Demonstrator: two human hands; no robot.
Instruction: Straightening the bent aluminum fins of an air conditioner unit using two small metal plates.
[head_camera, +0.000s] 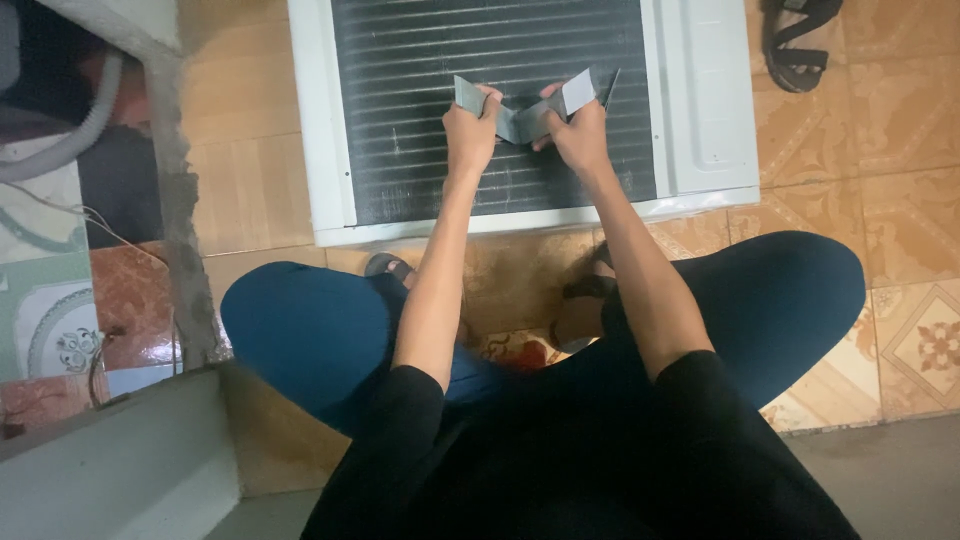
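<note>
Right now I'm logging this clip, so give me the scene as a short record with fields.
posture: person squatting on tiled floor
left hand: grip closed on one end of the grey folded strip
right hand: grip closed on the strip's other end
below hands: white air-conditioner unit lying flat, dark finned coil facing up
nearby: black sandal, grey hose
</note>
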